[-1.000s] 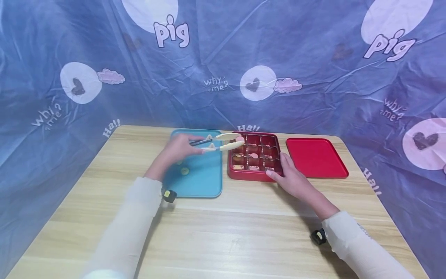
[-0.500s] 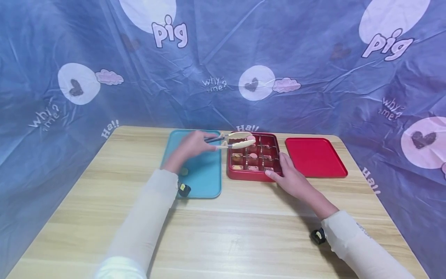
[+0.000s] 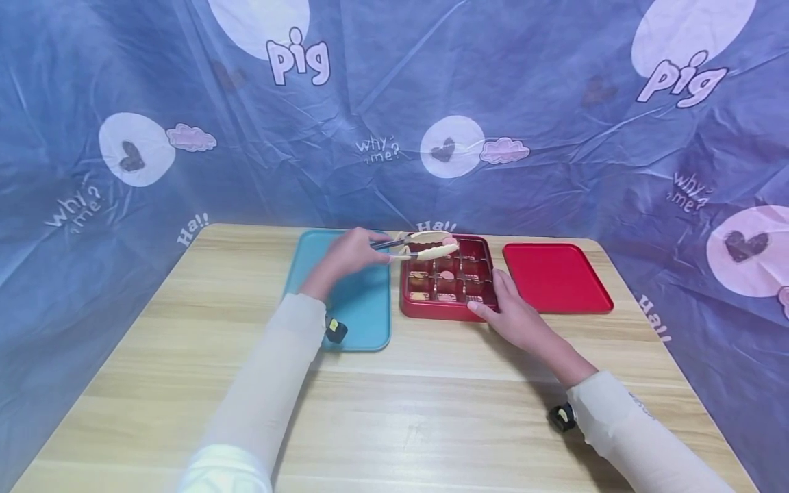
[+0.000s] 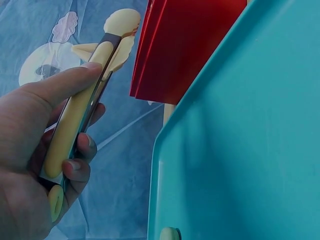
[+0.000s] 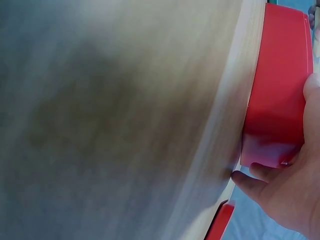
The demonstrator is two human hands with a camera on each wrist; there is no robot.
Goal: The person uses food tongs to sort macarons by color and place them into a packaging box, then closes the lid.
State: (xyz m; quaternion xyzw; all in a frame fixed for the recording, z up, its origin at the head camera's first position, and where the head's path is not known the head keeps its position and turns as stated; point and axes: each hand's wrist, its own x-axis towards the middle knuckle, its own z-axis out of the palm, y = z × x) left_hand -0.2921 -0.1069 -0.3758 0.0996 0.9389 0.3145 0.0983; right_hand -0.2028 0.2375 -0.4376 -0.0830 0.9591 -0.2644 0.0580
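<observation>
My left hand (image 3: 353, 255) holds a pair of metal tongs (image 4: 75, 117) with cream tips, the thumb lying along one arm and the fingers curled round the other. Between the tips is a small round pink piece (image 3: 448, 241), above the back row of a red box (image 3: 440, 311). Clear dividers split this box into compartments. Some front and middle compartments contain small pink or yellowish pieces; the tongs cover part of the back ones. At the box's near right corner my right hand (image 3: 520, 318) grips it, thumb at the front rim and fingers along the right side.
Left of the box lies a blue tray (image 3: 364, 335), partly under my left forearm. A pale green piece (image 4: 170, 233) shows at its edge in the left wrist view. A red lid (image 3: 557, 277) lies to the right. Printed blue cloth (image 3: 394, 103) hangs behind the table.
My left hand has moved right with the tongs and the pink piece, from the box's left edge to over its back middle. The right hand has stayed at the box corner.
</observation>
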